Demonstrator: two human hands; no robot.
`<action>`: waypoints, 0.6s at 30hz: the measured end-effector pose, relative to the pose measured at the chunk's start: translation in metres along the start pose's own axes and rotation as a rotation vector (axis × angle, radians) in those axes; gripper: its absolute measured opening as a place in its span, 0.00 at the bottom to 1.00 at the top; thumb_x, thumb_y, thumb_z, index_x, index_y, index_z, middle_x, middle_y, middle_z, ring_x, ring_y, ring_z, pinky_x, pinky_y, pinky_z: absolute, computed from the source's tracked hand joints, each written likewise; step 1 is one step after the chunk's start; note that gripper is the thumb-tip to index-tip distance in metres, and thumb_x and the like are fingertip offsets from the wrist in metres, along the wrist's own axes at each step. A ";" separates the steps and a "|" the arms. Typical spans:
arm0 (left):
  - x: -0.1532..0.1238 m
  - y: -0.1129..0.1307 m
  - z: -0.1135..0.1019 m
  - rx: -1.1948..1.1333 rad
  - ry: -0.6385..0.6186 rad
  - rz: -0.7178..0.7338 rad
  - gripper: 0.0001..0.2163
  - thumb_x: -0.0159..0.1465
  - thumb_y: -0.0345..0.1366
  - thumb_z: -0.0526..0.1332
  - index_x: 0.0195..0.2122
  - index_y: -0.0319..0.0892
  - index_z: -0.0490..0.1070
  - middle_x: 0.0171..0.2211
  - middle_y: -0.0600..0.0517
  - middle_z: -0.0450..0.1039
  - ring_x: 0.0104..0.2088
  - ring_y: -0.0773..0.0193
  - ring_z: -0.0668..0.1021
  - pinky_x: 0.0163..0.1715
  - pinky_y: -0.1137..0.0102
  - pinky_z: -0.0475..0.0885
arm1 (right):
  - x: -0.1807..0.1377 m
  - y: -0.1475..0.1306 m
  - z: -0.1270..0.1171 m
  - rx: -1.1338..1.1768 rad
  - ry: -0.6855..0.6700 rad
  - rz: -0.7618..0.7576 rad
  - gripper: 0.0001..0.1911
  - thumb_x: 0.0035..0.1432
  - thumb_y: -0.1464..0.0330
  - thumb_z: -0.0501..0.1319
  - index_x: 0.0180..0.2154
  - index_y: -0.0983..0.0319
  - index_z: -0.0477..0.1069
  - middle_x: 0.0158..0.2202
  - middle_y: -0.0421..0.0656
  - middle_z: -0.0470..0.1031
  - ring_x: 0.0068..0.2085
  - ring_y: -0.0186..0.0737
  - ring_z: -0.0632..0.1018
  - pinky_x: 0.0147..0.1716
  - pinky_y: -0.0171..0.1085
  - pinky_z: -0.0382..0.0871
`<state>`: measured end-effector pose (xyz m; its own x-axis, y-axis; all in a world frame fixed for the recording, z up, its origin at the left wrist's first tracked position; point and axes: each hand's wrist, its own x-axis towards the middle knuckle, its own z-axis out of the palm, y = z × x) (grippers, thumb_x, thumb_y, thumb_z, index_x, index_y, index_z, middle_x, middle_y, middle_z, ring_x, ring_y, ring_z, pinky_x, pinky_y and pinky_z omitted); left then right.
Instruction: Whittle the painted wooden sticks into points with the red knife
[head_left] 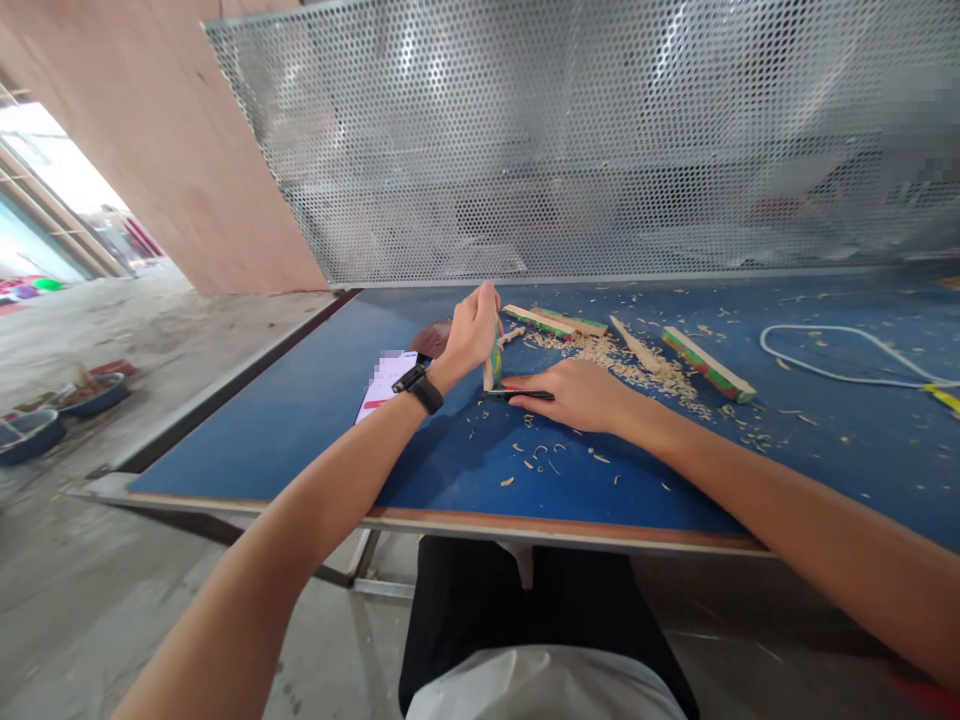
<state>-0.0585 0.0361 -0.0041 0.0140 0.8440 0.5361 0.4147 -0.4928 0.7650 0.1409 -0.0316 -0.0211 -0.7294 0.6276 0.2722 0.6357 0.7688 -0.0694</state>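
Observation:
My left hand point(471, 330), with a black watch on the wrist, is closed round the top of a green-and-red painted wooden stick point(493, 362) that stands nearly upright on the blue tabletop point(300, 420). My right hand point(577, 395) lies beside the stick's foot, closed on a thin dark blade-like tool point(517, 395) that points left at the stick's base. Wood shavings point(540, 455) are scattered in front of both hands.
More painted wooden sticks point(709, 365) point(551, 322) and a heap of shavings point(637, 365) lie behind my hands. A phone point(386, 385) rests at the left, a white cable point(847, 350) at the right. A perforated metal screen point(570, 140) backs the table. Bowls point(90, 395) sit on the floor.

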 end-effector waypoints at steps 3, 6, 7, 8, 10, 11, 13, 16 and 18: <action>0.000 0.003 -0.003 0.107 0.024 -0.009 0.21 0.79 0.46 0.43 0.30 0.46 0.61 0.23 0.53 0.68 0.27 0.63 0.74 0.37 0.66 0.70 | -0.002 0.004 -0.001 0.100 0.100 0.039 0.20 0.74 0.55 0.57 0.62 0.48 0.78 0.50 0.42 0.86 0.46 0.50 0.85 0.47 0.46 0.76; 0.000 0.007 -0.004 0.229 0.044 -0.031 0.19 0.79 0.43 0.45 0.29 0.46 0.59 0.25 0.51 0.69 0.31 0.61 0.75 0.41 0.64 0.69 | -0.002 0.009 -0.003 0.190 0.175 0.070 0.20 0.74 0.57 0.58 0.61 0.49 0.78 0.57 0.40 0.82 0.54 0.51 0.83 0.55 0.50 0.76; 0.000 0.008 -0.004 0.258 0.040 -0.046 0.19 0.79 0.42 0.45 0.29 0.46 0.59 0.26 0.51 0.69 0.33 0.60 0.75 0.42 0.64 0.69 | -0.003 0.010 -0.003 0.208 0.183 0.073 0.20 0.73 0.57 0.58 0.61 0.49 0.78 0.57 0.40 0.82 0.55 0.51 0.83 0.56 0.50 0.75; 0.001 0.009 -0.005 0.282 0.030 -0.065 0.18 0.79 0.42 0.45 0.30 0.46 0.60 0.27 0.50 0.70 0.35 0.59 0.76 0.43 0.63 0.69 | -0.003 0.012 -0.003 0.222 0.184 0.077 0.20 0.73 0.57 0.58 0.61 0.50 0.78 0.57 0.40 0.82 0.56 0.51 0.83 0.57 0.51 0.75; 0.002 0.009 -0.006 0.317 0.001 -0.105 0.18 0.78 0.43 0.45 0.31 0.46 0.62 0.28 0.49 0.71 0.37 0.57 0.77 0.44 0.63 0.69 | -0.003 0.016 -0.002 0.241 0.176 0.091 0.21 0.73 0.56 0.58 0.62 0.50 0.78 0.58 0.40 0.81 0.56 0.51 0.83 0.58 0.51 0.75; 0.002 0.009 -0.006 0.333 -0.013 -0.123 0.18 0.78 0.43 0.44 0.32 0.46 0.63 0.28 0.49 0.71 0.38 0.56 0.78 0.45 0.62 0.69 | -0.002 0.017 -0.002 0.247 0.171 0.098 0.21 0.73 0.55 0.58 0.62 0.50 0.77 0.58 0.40 0.81 0.56 0.51 0.83 0.58 0.51 0.75; 0.004 0.007 -0.008 0.364 -0.035 -0.150 0.19 0.78 0.43 0.43 0.33 0.46 0.65 0.29 0.47 0.73 0.41 0.55 0.79 0.47 0.61 0.69 | -0.002 0.018 -0.001 0.257 0.166 0.105 0.21 0.73 0.55 0.58 0.63 0.49 0.76 0.59 0.39 0.80 0.57 0.50 0.82 0.59 0.52 0.75; 0.006 0.001 -0.009 0.371 -0.046 -0.198 0.19 0.78 0.44 0.44 0.35 0.45 0.68 0.32 0.44 0.75 0.45 0.51 0.80 0.50 0.59 0.70 | -0.002 0.018 0.000 0.273 0.159 0.106 0.21 0.73 0.56 0.58 0.63 0.47 0.76 0.59 0.38 0.80 0.58 0.50 0.82 0.60 0.52 0.74; 0.007 -0.004 -0.009 0.312 -0.074 -0.285 0.18 0.77 0.44 0.47 0.35 0.44 0.70 0.31 0.43 0.76 0.45 0.50 0.80 0.48 0.60 0.72 | -0.002 0.017 -0.001 0.292 0.154 0.113 0.21 0.73 0.55 0.58 0.63 0.48 0.76 0.59 0.39 0.80 0.57 0.50 0.82 0.60 0.51 0.74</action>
<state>-0.0684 0.0422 0.0001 -0.0804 0.9558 0.2828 0.6668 -0.1593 0.7280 0.1531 -0.0204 -0.0221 -0.5979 0.7020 0.3868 0.5948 0.7121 -0.3730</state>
